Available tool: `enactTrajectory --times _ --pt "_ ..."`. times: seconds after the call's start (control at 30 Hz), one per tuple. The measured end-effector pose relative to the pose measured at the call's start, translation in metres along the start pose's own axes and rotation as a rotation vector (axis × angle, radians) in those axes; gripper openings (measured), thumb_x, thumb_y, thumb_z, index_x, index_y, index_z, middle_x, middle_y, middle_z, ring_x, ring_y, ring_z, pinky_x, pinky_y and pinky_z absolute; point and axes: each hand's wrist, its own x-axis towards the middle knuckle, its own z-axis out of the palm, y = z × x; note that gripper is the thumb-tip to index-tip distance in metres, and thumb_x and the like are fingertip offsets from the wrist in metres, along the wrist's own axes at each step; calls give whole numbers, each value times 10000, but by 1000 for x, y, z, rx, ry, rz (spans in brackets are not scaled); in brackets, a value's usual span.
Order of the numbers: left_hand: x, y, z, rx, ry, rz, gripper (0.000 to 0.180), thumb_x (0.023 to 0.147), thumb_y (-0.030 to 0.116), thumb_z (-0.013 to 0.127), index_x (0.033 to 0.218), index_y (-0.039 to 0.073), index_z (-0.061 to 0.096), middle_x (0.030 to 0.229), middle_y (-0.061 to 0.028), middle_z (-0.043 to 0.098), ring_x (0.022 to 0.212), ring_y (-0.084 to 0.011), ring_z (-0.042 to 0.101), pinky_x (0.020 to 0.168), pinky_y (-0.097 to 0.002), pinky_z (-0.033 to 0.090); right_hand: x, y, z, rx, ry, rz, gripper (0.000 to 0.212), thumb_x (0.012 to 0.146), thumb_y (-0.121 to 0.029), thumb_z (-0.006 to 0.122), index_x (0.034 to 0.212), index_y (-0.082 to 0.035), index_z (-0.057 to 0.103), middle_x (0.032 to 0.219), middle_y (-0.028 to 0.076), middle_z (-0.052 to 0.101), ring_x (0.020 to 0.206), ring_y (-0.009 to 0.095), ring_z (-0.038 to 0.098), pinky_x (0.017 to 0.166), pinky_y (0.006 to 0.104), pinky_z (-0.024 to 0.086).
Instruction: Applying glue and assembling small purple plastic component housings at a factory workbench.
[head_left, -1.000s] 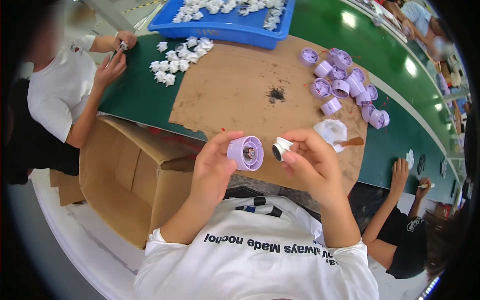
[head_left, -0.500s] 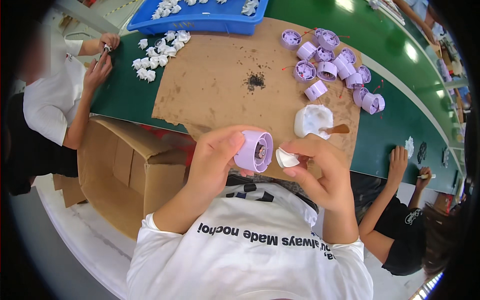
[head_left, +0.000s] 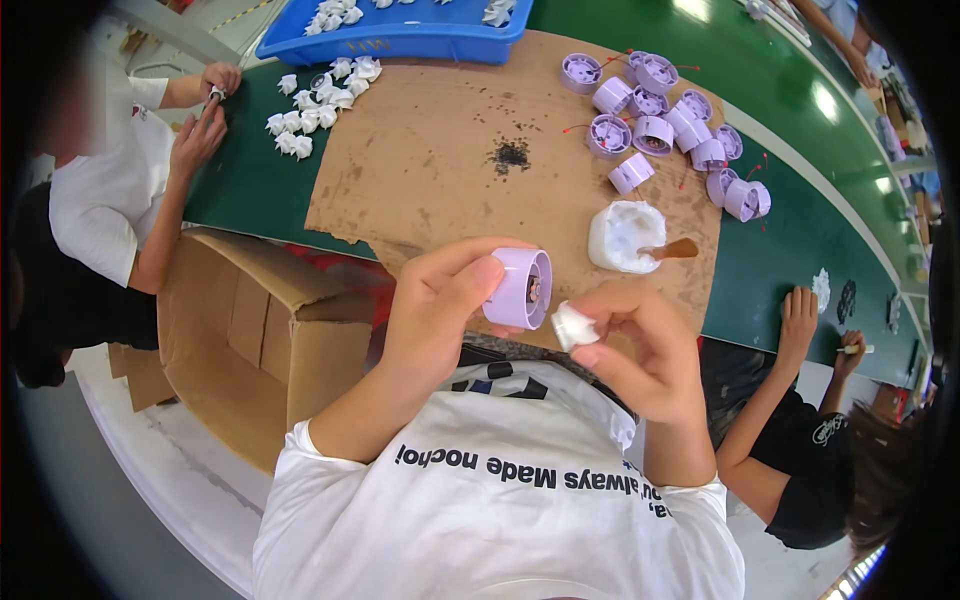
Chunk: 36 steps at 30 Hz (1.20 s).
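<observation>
Fingers and thumb of my left hand (head_left: 445, 290) are wrapped round a purple round plastic housing (head_left: 512, 287). Its open end faces right, and a dark part with a metallic look sits inside. Close beside that opening, my right hand (head_left: 640, 345) pinches a small white fan-like plastic piece (head_left: 574, 325) between thumb and fingers. The two parts are apart. Beyond my right hand stands a white tub (head_left: 610, 240) of white paste, with a brown wooden stick (head_left: 678, 249) lying in it.
Several purple housings (head_left: 655, 134), some with red-tipped wires, cluster at the back right of a cardboard sheet (head_left: 430, 150). White finned pieces (head_left: 318, 110) lie back left, near a blue tray (head_left: 400, 45). A cardboard box (head_left: 235, 340) stands left. Co-workers sit on both sides.
My left hand has raised the housing slightly and turned its opening more to the right. The white piece has tilted in my right fingers.
</observation>
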Motion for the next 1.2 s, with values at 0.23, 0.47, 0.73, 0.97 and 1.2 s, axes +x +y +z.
enactTrajectory --times 0.23,0.47,0.73,0.97,1.2 --pt "-1 -4 1 -56 -155 155 382 848 51 623 1203 -67 547 1079 -136 626 990 -178 606 859 -304 493 -3 -5 7 465 190 384 180 904 -24 566 1064 23 500 769 9 547 649 44 497 551 176 378" --pt "-1 -4 3 93 -180 212 470 793 -5 692 1230 -68 533 1092 -135 602 1015 -203 602 907 -335 491 -3 -12 8 424 192 403 166 915 -31 557 1062 22 503 773 8 555 659 41 507 548 176 384" --pt "-4 -2 2 171 -163 245 526 735 -26 737 1225 -65 548 1065 -111 590 1000 -189 597 903 -329 500 -8 -9 20 -332 198 79 231 818 -21 663 1024 10 564 773 106 594 631 195 603 554 288 473" --pt "-6 8 0 294 -156 457 510 696 -4 773 1162 -79 577 1129 -174 582 1048 -251 594 890 -350 512 1 -32 5 -319 145 170 195 817 -70 660 989 -23 581 731 88 595 568 239 574 528 312 455" --pt "10 23 25 467 -301 670 458 656 51 809 1071 -23 629 1152 -243 585 1009 -305 622 821 -339 509 -8 -52 -15 -291 65 42 721 722 -258 785 1295 42 465 1027 161 590 790 265 587 685 333 485"
